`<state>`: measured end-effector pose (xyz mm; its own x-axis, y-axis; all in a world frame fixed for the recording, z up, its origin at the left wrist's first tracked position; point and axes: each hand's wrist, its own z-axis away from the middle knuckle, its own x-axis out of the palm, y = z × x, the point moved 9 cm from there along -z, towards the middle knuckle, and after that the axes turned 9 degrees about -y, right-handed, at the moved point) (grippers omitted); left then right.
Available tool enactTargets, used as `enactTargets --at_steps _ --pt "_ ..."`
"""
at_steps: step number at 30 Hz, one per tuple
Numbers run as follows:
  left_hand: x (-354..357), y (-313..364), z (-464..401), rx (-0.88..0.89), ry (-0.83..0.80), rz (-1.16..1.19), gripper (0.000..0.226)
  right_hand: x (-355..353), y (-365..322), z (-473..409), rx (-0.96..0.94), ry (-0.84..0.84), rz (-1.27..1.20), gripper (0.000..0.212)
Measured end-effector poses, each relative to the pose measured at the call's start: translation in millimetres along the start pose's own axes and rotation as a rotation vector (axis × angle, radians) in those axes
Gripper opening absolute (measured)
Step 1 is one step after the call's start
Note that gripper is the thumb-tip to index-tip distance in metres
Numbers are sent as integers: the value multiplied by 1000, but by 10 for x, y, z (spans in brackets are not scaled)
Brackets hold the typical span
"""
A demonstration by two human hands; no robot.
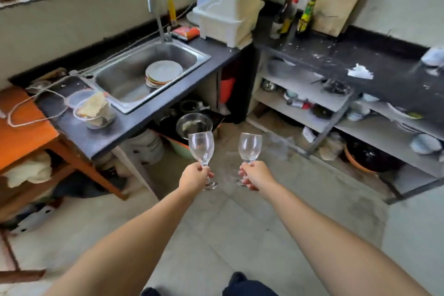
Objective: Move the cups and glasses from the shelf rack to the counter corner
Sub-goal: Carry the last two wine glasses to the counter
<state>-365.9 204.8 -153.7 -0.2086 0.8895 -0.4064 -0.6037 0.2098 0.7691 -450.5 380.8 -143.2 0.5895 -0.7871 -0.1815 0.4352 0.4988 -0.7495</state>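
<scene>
I hold two clear stemmed wine glasses upright in front of me, above the floor. My left hand (194,173) grips the stem of the left glass (201,146). My right hand (256,175) grips the stem of the right glass (249,147). Both glasses look empty. The shelf rack (319,106) stands under the dark counter (374,65) at the right and carries bowls, cups and small items. The counter corner (269,38) lies at the back, beside a white covered dish rack (228,11) and some bottles (286,14).
A steel sink (125,77) with stacked plates (163,73) sits in the left counter. Plastic containers (93,109) stand near its front edge. An orange table (21,125) is at far left. Pots and a glass bowl (194,125) crowd the space under the sink.
</scene>
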Motion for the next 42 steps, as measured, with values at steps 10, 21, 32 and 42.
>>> enactTargets --at_steps 10,21,32,42 --pt "1348 1204 -577 124 -172 -153 22 -1482 297 -320 62 163 -187 24" --pt "2564 2627 -1885 180 -433 -265 21 -3229 13 -1020 99 413 -364 26" --pt "3916 3903 -2698 271 -641 -390 21 -4779 -19 -1324 167 615 -576 22" --pt "5492 5130 -3446 311 -699 -443 30 -6747 45 -1946 161 664 -574 16"
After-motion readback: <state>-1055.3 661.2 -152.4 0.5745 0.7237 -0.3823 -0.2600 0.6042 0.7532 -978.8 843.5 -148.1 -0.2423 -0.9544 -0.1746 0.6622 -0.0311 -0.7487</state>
